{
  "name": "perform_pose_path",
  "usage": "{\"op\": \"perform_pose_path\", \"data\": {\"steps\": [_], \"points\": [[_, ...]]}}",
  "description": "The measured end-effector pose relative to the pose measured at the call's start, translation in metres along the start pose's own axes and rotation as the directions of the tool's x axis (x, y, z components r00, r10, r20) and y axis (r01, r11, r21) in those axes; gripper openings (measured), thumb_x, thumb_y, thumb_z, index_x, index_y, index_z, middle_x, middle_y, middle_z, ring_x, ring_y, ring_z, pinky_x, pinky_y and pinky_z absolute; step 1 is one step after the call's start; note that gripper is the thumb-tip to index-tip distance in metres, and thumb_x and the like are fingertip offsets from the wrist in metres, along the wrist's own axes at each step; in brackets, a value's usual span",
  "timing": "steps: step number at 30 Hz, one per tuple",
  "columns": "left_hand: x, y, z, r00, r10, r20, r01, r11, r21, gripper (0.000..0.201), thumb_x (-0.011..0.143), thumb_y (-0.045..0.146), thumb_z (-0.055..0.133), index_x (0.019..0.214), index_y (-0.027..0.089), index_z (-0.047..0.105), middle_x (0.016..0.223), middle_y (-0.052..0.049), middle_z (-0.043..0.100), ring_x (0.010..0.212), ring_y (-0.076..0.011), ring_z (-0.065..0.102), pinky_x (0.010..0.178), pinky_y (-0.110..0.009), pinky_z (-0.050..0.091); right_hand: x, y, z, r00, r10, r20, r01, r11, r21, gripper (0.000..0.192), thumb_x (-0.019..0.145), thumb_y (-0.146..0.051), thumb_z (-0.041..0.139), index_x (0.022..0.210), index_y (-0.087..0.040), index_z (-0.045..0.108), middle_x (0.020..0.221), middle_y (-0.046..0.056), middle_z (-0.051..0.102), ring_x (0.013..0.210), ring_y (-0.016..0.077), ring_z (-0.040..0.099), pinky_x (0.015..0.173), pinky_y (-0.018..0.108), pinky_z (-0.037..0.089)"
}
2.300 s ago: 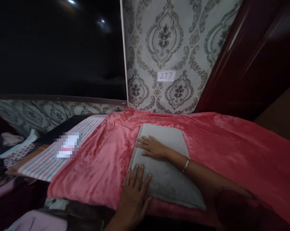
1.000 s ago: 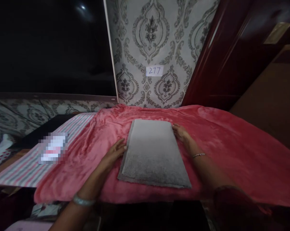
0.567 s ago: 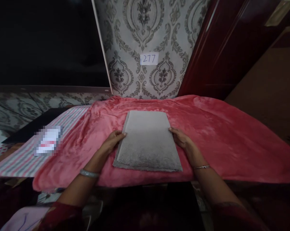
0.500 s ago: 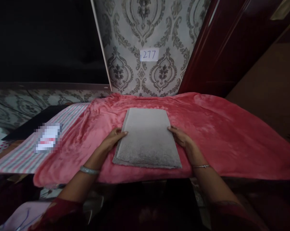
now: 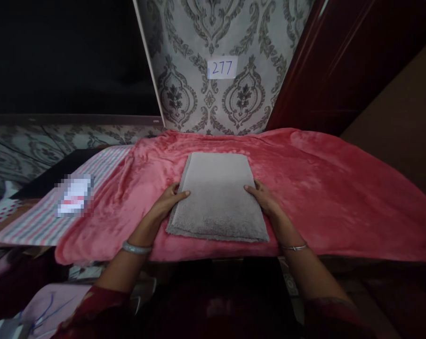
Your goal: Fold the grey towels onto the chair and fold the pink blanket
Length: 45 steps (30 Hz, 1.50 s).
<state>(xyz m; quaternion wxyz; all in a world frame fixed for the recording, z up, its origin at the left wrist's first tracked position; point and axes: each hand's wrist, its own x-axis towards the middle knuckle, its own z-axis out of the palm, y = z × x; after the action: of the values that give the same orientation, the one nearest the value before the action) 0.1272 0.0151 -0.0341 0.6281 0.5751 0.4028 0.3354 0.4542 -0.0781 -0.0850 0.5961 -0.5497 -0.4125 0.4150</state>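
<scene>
A grey towel (image 5: 218, 197), folded into a neat rectangle, lies on a pink plush blanket (image 5: 322, 188) in the head view. At its left edge is my left hand (image 5: 168, 201), thumb on top and fingers curled at the side, partly hidden. My right hand (image 5: 264, 195) grips the opposite edge the same way, its thumb resting on the upper face and its fingers mostly out of sight. Both hands sit about halfway along the towel's length. Folded layers show along the left and near edges.
To the left, a blurred-out phone-like object (image 5: 74, 197) rests on a striped cloth (image 5: 25, 228). A dark TV screen (image 5: 64, 56) stands behind it. A paper marked 277 (image 5: 222, 67) is on the patterned wall; a dark red cabinet (image 5: 336, 61) rises at back right.
My right thumb has moved inward over the towel's top face. My left hand keeps its hold on the other edge. The camera view has shifted slightly; the towel stays on the blanket.
</scene>
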Motion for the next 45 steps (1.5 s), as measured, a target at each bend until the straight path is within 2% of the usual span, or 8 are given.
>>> {"op": "perform_pose_path", "data": {"steps": [12, 17, 22, 26, 31, 35, 41, 45], "points": [[-0.013, 0.008, -0.005, 0.994, -0.041, 0.103, 0.042, 0.999, -0.005, 0.074, 0.051, 0.048, 0.092, 0.112, 0.015, 0.066, 0.110, -0.011, 0.075, 0.099, -0.0288, 0.069, 0.083, -0.036, 0.054, 0.003, 0.007, 0.000, 0.998, -0.019, -0.056, 0.012, 0.992, -0.127, 0.057, 0.073, -0.048, 0.069, 0.122, -0.020, 0.059, 0.119, 0.010, 0.071, 0.097, 0.0261, 0.068, 0.085, 0.042, 0.056], [-0.033, 0.008, 0.001, 0.995, -0.007, 0.102, 0.008, 1.000, -0.018, 0.070, 0.055, 0.047, 0.089, 0.114, 0.016, 0.066, 0.113, -0.011, 0.074, 0.105, -0.0306, 0.067, 0.086, -0.038, 0.055, 0.018, -0.014, 0.002, 0.916, -0.367, -0.162, 0.225, 0.805, -0.550, 0.066, 0.073, -0.034, 0.071, 0.136, -0.023, 0.057, 0.119, 0.011, 0.066, 0.099, 0.0275, 0.064, 0.095, 0.045, 0.052], [-0.048, -0.002, 0.002, 0.999, 0.020, 0.039, -0.021, 0.999, 0.026, 0.068, 0.058, 0.048, 0.087, 0.115, 0.020, 0.064, 0.116, -0.010, 0.072, 0.111, -0.0327, 0.065, 0.091, -0.043, 0.055, 0.045, -0.047, 0.061, 0.896, -0.396, 0.203, 0.416, 0.585, -0.696, 0.058, 0.081, -0.018, 0.055, 0.139, -0.020, 0.058, 0.114, 0.011, 0.067, 0.092, 0.0225, 0.065, 0.093, 0.041, 0.053], [-0.052, -0.011, 0.001, 0.998, 0.065, 0.011, -0.066, 0.996, 0.065, 0.073, 0.059, 0.052, 0.085, 0.119, 0.020, 0.061, 0.127, -0.013, 0.068, 0.120, -0.0355, 0.061, 0.099, -0.047, 0.051, 0.068, -0.061, 0.122, 0.798, -0.316, 0.513, 0.602, 0.421, -0.678, 0.069, 0.079, -0.002, 0.044, 0.145, -0.020, 0.053, 0.147, 0.011, 0.054, 0.130, 0.0228, 0.053, 0.111, 0.038, 0.042], [-0.052, -0.020, 0.003, 0.990, 0.134, -0.048, -0.127, 0.984, 0.122, 0.072, 0.061, 0.049, 0.081, 0.122, 0.018, 0.058, 0.131, -0.016, 0.066, 0.124, -0.0359, 0.059, 0.107, -0.049, 0.046, 0.096, -0.065, 0.170, 0.690, -0.112, 0.715, 0.724, 0.121, -0.679, 0.063, 0.089, -0.001, 0.041, 0.142, -0.031, 0.056, 0.157, 0.003, 0.045, 0.133, 0.0234, 0.050, 0.108, 0.040, 0.042], [-0.053, -0.023, 0.006, 0.985, 0.153, -0.073, -0.141, 0.978, 0.154, 0.064, 0.066, 0.046, 0.076, 0.123, 0.023, 0.059, 0.132, -0.013, 0.066, 0.126, -0.0353, 0.059, 0.109, -0.050, 0.043, 0.116, -0.067, 0.188, 0.590, -0.035, 0.807, 0.800, -0.110, -0.590, 0.041, 0.096, -0.010, 0.046, 0.125, -0.030, 0.067, 0.144, 0.002, 0.059, 0.127, 0.0240, 0.051, 0.099, 0.039, 0.045], [-0.060, -0.027, 0.009, 0.973, 0.187, -0.132, -0.160, 0.968, 0.195, 0.063, 0.067, 0.043, 0.074, 0.124, 0.021, 0.058, 0.131, -0.014, 0.066, 0.124, -0.0342, 0.060, 0.108, -0.048, 0.045, 0.141, -0.080, 0.197, 0.572, 0.000, 0.820, 0.806, -0.186, -0.562, 0.021, 0.092, -0.011, 0.056, 0.098, -0.024, 0.071, 0.117, 0.005, 0.072, 0.119, 0.0237, 0.054, 0.096, 0.038, 0.042], [-0.064, -0.028, 0.010, 0.970, 0.170, -0.172, -0.127, 0.963, 0.239, 0.046, 0.067, 0.041, 0.073, 0.107, 0.022, 0.062, 0.112, -0.011, 0.071, 0.109, -0.0336, 0.065, 0.098, -0.047, 0.049, 0.147, -0.101, 0.188, 0.568, 0.003, 0.823, 0.799, -0.242, -0.550, 0.023, 0.093, -0.009, 0.052, 0.096, -0.019, 0.072, 0.111, 0.011, 0.072, 0.115, 0.0251, 0.055, 0.098, 0.040, 0.039]]}}
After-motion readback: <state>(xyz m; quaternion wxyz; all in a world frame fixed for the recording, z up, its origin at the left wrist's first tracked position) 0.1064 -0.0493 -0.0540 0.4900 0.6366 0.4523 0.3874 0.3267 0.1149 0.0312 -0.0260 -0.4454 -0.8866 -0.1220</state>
